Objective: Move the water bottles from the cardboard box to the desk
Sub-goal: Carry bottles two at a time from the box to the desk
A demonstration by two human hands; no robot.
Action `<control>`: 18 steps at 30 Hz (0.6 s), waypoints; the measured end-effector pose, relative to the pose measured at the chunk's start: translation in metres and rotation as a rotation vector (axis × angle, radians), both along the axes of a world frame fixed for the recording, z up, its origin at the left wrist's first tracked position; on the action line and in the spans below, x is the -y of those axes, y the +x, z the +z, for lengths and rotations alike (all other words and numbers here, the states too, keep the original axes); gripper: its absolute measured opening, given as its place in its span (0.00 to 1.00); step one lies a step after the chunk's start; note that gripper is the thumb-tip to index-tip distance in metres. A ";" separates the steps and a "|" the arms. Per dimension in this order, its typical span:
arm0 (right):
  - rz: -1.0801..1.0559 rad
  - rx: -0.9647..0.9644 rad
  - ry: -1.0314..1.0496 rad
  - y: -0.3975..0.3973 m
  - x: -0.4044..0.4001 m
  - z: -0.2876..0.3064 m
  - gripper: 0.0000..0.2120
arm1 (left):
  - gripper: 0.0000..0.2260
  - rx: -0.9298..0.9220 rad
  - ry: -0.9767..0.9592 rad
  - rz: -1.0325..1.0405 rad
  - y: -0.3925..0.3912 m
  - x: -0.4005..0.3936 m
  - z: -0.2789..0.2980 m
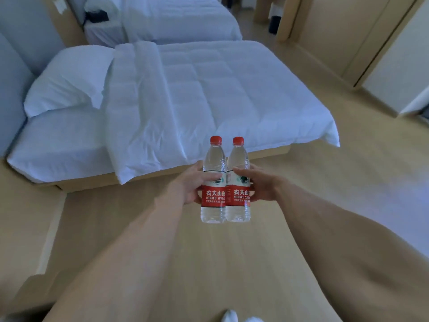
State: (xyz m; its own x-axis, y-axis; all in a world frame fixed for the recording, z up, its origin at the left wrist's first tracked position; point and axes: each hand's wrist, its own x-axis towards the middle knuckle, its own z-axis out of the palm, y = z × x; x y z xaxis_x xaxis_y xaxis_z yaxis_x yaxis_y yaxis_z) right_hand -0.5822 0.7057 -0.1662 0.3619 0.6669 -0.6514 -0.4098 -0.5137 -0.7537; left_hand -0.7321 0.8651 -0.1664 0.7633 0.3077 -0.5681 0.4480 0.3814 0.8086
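Head view, checked from the fingers outward: left thumb (210, 176) laid across the white upper band of the left water bottle (214, 182), remaining left fingers wrapped behind and out of sight, so left hand (189, 184) gripping that bottle at label height. Right thumb (241, 173) pressed on the label top of the right water bottle (238, 182), other right fingers curled round its far side, partly hidden; right hand (262, 185) gripping that bottle likewise. Both bottles upright, side by side and touching along their labels, red caps up, clear water visible above and below red-and-white labels. Both held in the air in front of the body, above the wooden floor (232, 263), resting on no surface. Bare forearms extended forward from the lower frame edge, converging on the bottles. White shoe tips (229, 316) at the bottom edge, on the floor. Beyond the bottles, near bed (185, 101) with white quilt, its folded edge hanging over the wooden frame, white pillow (67, 80) at its left end against a grey headboard. Second bed (174, 19) further back, also in white bedding, with a dark object (97, 16) of unclear kind on its left side. Light wooden panels and a door (399, 73) along the right. Pale wooden ledge (50, 240) at lower left, identity not determinable. Slight motion blur overall; fine label print not legible.
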 end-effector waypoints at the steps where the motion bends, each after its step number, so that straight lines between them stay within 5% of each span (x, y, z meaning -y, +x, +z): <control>1: -0.036 0.011 -0.014 0.016 0.017 0.003 0.19 | 0.20 0.006 0.002 -0.034 0.022 0.011 0.001; 14: -0.484 0.010 -0.077 0.147 0.207 0.016 0.22 | 0.22 0.022 0.019 -0.520 0.247 0.155 -0.004; 18: -0.550 0.038 -0.068 0.181 0.229 0.014 0.16 | 0.22 0.046 0.011 -0.629 0.305 0.170 -0.006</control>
